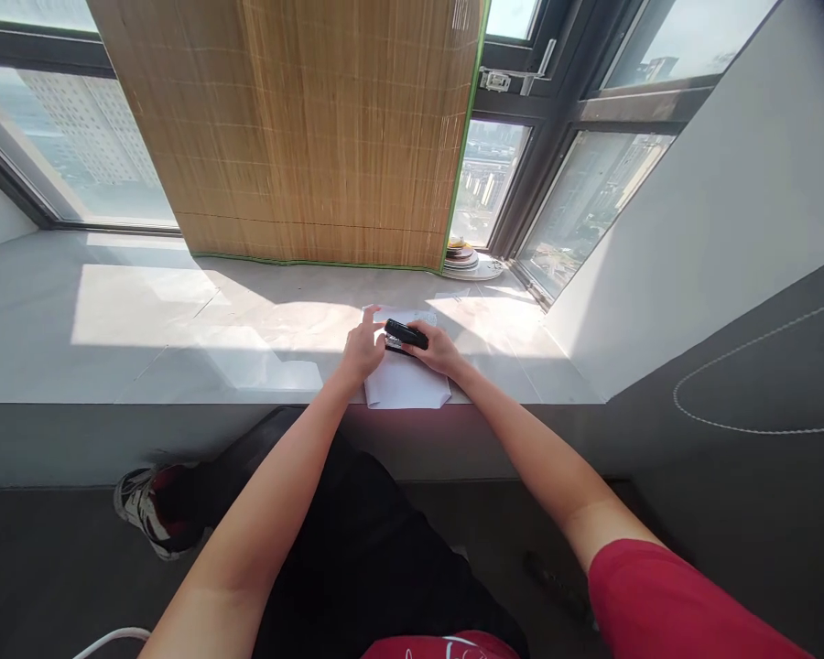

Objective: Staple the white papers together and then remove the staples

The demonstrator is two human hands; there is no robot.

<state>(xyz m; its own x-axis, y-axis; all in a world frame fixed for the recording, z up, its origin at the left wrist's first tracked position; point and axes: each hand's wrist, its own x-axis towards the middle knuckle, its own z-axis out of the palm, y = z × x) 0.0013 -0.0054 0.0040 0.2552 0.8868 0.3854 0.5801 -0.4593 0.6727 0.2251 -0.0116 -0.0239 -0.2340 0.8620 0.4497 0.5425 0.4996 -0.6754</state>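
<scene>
A black stapler (pixel 406 335) sits over white paper (pixel 407 386) on the window sill, its front end pointing left. Around its rear end my right hand (pixel 436 348) is closed, thumb on the near side and fingers on the far side. My left hand (pixel 363 348) is at the stapler's front end and the paper's left edge, with the index finger stretched out and apart from the thumb. Whether its fingertips touch the stapler or only the paper I cannot make out. The paper's near edge reaches the sill's front edge.
The pale tiled sill (pixel 137 366) carries bright sun patches. Behind the paper hangs a bamboo blind (pixel 316 137). Stacked plates (pixel 463 261) stand in the window corner. A beaded cord (pixel 728 426) hangs at the right, and a shoe (pixel 147 513) is on the floor.
</scene>
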